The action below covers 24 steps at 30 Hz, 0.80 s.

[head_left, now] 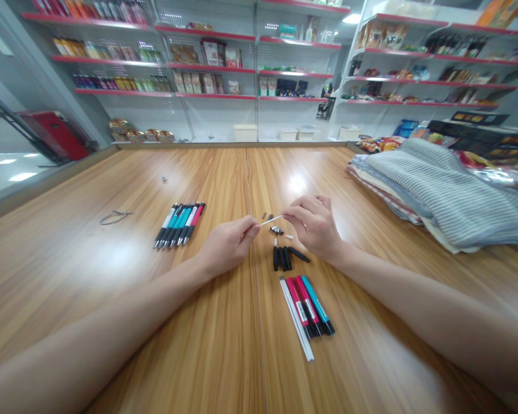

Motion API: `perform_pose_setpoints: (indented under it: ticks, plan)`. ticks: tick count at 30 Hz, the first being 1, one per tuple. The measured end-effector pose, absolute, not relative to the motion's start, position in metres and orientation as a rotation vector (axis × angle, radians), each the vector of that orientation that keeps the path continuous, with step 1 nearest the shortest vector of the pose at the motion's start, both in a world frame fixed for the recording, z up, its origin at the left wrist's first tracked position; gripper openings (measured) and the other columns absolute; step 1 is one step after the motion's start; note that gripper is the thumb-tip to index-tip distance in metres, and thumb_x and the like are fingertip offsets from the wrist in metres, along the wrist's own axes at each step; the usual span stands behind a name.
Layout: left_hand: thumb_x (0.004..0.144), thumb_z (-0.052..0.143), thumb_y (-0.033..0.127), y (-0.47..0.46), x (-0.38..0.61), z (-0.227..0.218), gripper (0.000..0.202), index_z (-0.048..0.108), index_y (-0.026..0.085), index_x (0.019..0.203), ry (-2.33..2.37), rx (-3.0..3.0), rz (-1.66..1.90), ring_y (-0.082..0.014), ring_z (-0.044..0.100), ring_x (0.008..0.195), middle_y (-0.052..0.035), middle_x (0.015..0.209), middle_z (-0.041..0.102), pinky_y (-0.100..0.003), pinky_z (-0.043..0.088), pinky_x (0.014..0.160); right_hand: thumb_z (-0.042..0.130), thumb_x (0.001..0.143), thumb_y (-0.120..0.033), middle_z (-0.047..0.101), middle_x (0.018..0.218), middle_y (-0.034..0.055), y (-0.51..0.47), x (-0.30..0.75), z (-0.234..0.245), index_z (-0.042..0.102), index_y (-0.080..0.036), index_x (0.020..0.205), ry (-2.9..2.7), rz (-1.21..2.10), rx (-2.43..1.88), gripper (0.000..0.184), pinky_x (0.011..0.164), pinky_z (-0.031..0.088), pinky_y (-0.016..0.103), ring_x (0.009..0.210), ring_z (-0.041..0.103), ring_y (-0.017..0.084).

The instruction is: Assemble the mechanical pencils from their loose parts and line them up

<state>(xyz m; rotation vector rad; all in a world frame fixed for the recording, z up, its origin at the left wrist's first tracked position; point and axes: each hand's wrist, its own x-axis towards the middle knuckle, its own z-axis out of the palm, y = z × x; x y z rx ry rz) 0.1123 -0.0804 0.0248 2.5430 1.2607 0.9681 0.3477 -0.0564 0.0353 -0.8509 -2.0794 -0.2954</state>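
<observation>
Reading the clock from the gap between the hands, the biggest thing was the red-edged shelving (222, 118), all along 12. Then the wood-grain table (198, 351), running under pretty much everything. A pile of folded cloths (449, 190) sat close to 3, well out. Next up, the left hand (227, 244) between 8 and 9 and the right hand (315, 224) at 3, both with fingertips pinched narrow. Over at 9 lay a tidy row of pens (180, 224) in white, teal and pink. Around 5 were some pink and teal barrels (308, 305), with white rods (296, 319) right along their left side. Nearer in, also about 5, were black grips (283, 259). A grey loop (121, 213) lay far out at 9. Dead centre, a thin white rod (271, 220) was held at one end by each hand. Smallest were the metal tips (277, 230), near 5, just beside the rod.
</observation>
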Motion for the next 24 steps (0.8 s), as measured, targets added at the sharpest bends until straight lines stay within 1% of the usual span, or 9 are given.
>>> perform_pose_setpoints:
  ticks: [5,9,13,18,21,22,24]
  plan:
    - [0.099,0.038,0.035,-0.0815,0.1141,0.0244,0.026,0.056,0.018,0.093,1.283,2.545,0.892,-0.0146,0.057,0.066,-0.0020,0.075,0.061,-0.024,0.036,0.060,0.057,0.091,-0.019,0.064,0.086,0.0003,-0.0549,0.3494,0.0334,0.069,-0.024,0.093,-2.066,-0.310,-0.830,0.013,0.094,0.025,0.038,0.081,0.057,0.014]
    - [0.099,0.038,0.037,-0.0811,0.1145,0.0246,0.027,0.057,0.019,0.094,1.367,2.569,0.853,-0.0156,0.059,0.066,-0.0030,0.077,0.064,-0.025,0.036,0.059,0.056,0.091,-0.017,0.065,0.085,0.0003,-0.0555,0.3496,0.0338,0.070,-0.026,0.096,-2.066,-0.323,-0.805,0.017,0.094,0.025,0.039,0.080,0.055,0.014]
    - [0.099,0.037,0.039,-0.0823,0.1166,0.0240,0.030,0.058,0.019,0.093,1.418,2.622,0.837,-0.0163,0.060,0.066,-0.0032,0.076,0.064,-0.025,0.035,0.058,0.057,0.091,-0.020,0.067,0.086,-0.0001,-0.0575,0.3494,0.0355,0.070,-0.030,0.099,-2.104,-0.349,-0.766,0.019,0.093,0.025,0.041,0.083,0.053,0.017]
    - [0.099,0.038,0.038,-0.0860,0.1197,0.0246,0.029,0.057,0.019,0.089,1.321,2.686,0.841,-0.0161,0.061,0.068,-0.0034,0.078,0.065,-0.026,0.035,0.059,0.057,0.091,-0.021,0.070,0.091,-0.0013,-0.0598,0.3478,0.0357,0.069,-0.032,0.107,-2.210,-0.327,-0.698,0.023,0.096,0.024,0.043,0.087,0.053,0.018]
    - [0.099,0.039,0.037,-0.0854,0.1184,0.0249,0.027,0.058,0.019,0.090,1.321,2.665,0.861,-0.0161,0.061,0.070,-0.0037,0.080,0.066,-0.026,0.036,0.060,0.060,0.090,-0.025,0.072,0.093,-0.0004,-0.0587,0.3477,0.0359,0.065,-0.030,0.115,-2.175,-0.308,-0.705,0.026,0.096,0.025,0.044,0.089,0.054,0.019]
    - [0.099,0.039,0.036,-0.0847,0.1175,0.0251,0.027,0.058,0.019,0.091,1.338,2.647,0.867,-0.0163,0.061,0.070,-0.0037,0.080,0.066,-0.026,0.036,0.061,0.062,0.089,-0.026,0.072,0.094,0.0003,-0.0576,0.3483,0.0363,0.064,-0.028,0.115,-2.150,-0.305,-0.718,0.026,0.095,0.026,0.043,0.090,0.054,0.020]
    - [0.099,0.040,0.035,-0.0833,0.1157,0.0255,0.026,0.059,0.019,0.094,1.365,2.605,0.880,-0.0164,0.061,0.071,-0.0039,0.081,0.066,-0.026,0.037,0.062,0.063,0.088,-0.027,0.071,0.094,0.0011,-0.0548,0.3504,0.0372,0.066,-0.025,0.107,-2.104,-0.300,-0.740,0.019,0.093,0.028,0.043,0.089,0.055,0.020]
